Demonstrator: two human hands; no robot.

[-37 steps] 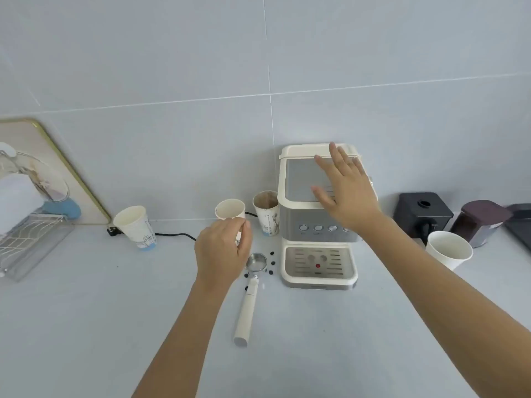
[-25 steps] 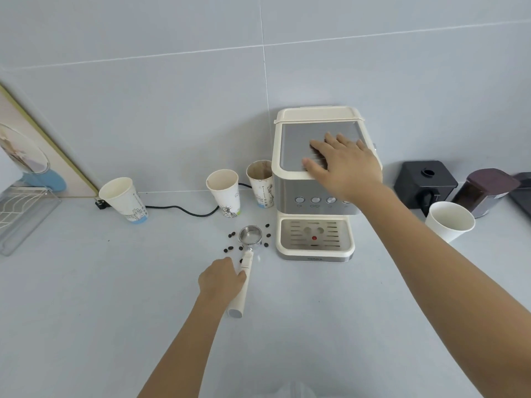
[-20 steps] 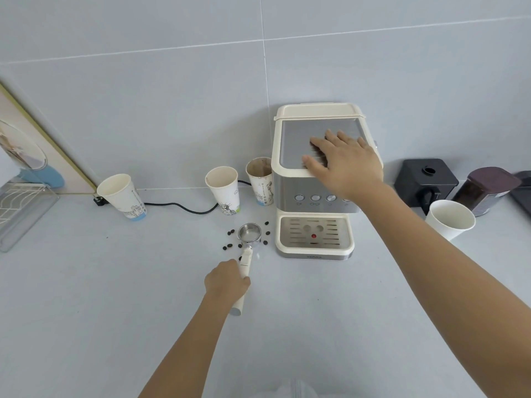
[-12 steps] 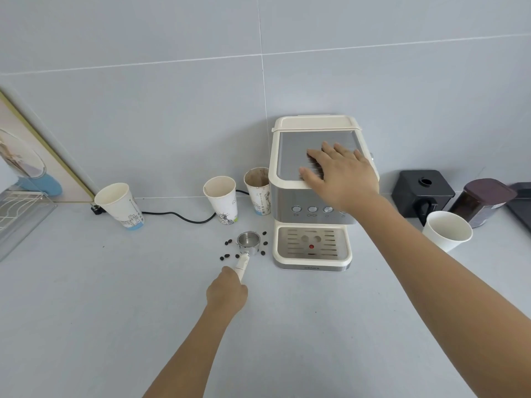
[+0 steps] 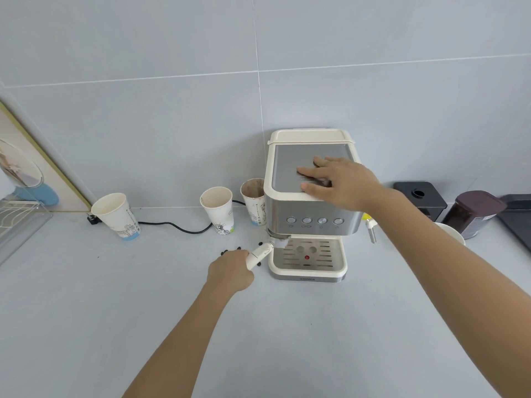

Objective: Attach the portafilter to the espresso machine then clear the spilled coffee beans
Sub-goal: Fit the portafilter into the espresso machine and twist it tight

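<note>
Espresso machine (image 5: 311,208) at center, against wall. Three paper cups (image 5: 219,209) at its 9 o'clock. Coffee beans (image 5: 230,251) on counter (image 5: 86,311) at 8 o'clock. Canister (image 5: 471,212) at 3 o'clock.

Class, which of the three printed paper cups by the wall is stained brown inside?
The cup touching the espresso machine; the other two are clean inside.

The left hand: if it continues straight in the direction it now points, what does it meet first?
Probably the espresso machine: the left hand holds the portafilter handle, aimed up-right under its front panel. Depth is unclear.
</note>
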